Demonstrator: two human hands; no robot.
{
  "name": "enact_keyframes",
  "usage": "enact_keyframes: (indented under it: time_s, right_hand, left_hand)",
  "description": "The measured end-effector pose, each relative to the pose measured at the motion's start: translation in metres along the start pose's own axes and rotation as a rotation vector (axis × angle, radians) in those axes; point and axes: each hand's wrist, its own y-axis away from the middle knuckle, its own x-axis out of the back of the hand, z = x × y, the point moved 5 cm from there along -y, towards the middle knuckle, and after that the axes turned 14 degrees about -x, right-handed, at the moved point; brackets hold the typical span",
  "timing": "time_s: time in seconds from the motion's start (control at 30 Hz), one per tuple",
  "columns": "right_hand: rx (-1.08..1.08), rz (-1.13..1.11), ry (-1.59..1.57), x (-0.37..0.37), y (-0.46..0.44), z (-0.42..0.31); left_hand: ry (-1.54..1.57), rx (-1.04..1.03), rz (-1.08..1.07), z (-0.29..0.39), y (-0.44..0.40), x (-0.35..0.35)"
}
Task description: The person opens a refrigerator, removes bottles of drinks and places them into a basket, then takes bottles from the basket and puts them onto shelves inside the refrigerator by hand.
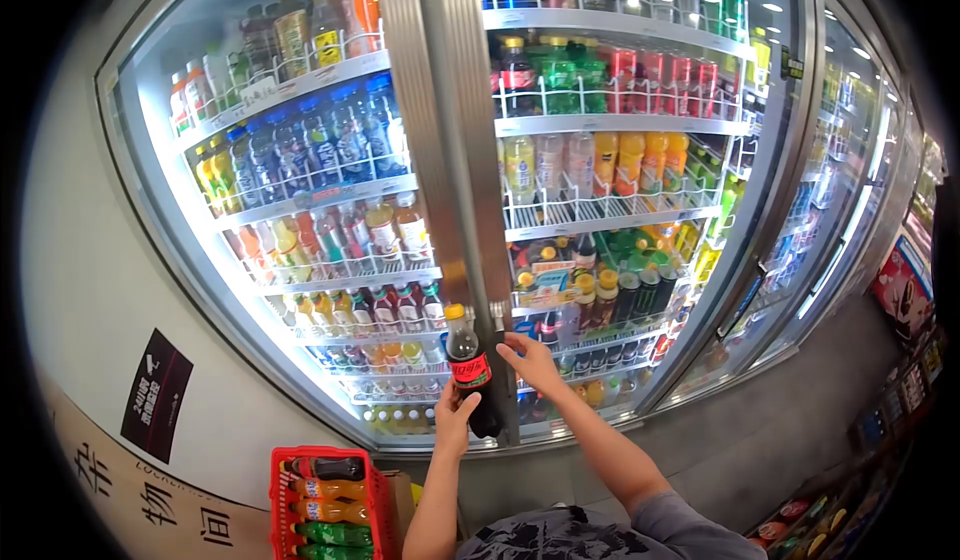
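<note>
A dark cola bottle (470, 370) with a yellow cap and a red label stands nearly upright in my left hand (455, 418), whose fingers and thumb close round its lower half. My right hand (530, 362) is just to the right of it, with the fingers bent onto the black handle (507, 390) of the right cooler door. Behind both hands are the glass doors of a tall drinks cooler, with metal frames (432, 130) meeting in the middle. Both doors look closed.
Bottles (325, 140) and cans (660, 80) fill the cooler's white wire shelves. At lower left, a red basket (278, 500) holds several soda bottles (335, 490) beside a cardboard box (402, 500). More cooler doors run along the right, and stocked racks (830, 520) stand at lower right.
</note>
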Motion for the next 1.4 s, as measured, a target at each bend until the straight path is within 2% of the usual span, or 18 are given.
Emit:
enact_keyframes:
  time_s: [0.1, 0.17, 0.27, 0.3, 0.5, 0.63, 0.73, 0.83, 0.9, 0.97, 1.03, 1.4]
  right_hand:
    - [0.055, 0.09, -0.022, -0.025, -0.012, 0.001]
    - [-0.001, 0.078, 0.067, -0.03, -0.011, -0.012]
    - [0.044, 0.193, 0.006, -0.045, -0.024, 0.002]
    - [0.002, 0.243, 0.073, -0.045, -0.021, -0.001]
    - [0.002, 0.395, 0.068, -0.053, -0.018, -0.004]
    - [-0.056, 0.408, 0.108, -0.055, -0.016, -0.004]
    - [-0.101, 0.582, 0.13, -0.056, -0.007, -0.001]
    - [-0.191, 0.582, 0.074, -0.055, 0.01, 0.008]
    - [-0.198, 0.6, 0.154, -0.052, 0.032, 0.003]
    - [-0.164, 0.535, -0.025, -0.051, 0.057, -0.016]
    - [-0.139, 0.518, -0.142, -0.051, 0.058, 0.003]
    - [-0.114, 0.592, -0.072, -0.029, 0.146, 0.008]
  left_hand:
    - [-0.04, -0.033, 0.061, 0.016, 0.01, 0.021]
    - [-0.027, -0.046, 0.095, 0.029, 0.018, 0.032]
    - [-0.033, -0.03, 0.115, 0.041, 0.032, 0.051]
    - [-0.031, -0.034, 0.126, 0.045, 0.036, 0.056]
    - [-0.024, -0.012, 0.126, 0.056, 0.051, 0.078]
    - [0.007, 0.007, 0.11, 0.071, 0.059, 0.077]
    - [0.02, 0.019, 0.091, 0.069, 0.062, 0.084]
    - [0.03, 0.05, 0.067, 0.069, 0.068, 0.089]
    - [0.057, 0.064, 0.051, 0.064, 0.071, 0.092]
    - [0.081, 0.085, 0.039, 0.056, 0.075, 0.093]
    - [0.107, 0.104, 0.017, 0.05, 0.076, 0.091]
    - [0.056, 0.096, -0.079, 0.07, 0.127, 0.053]
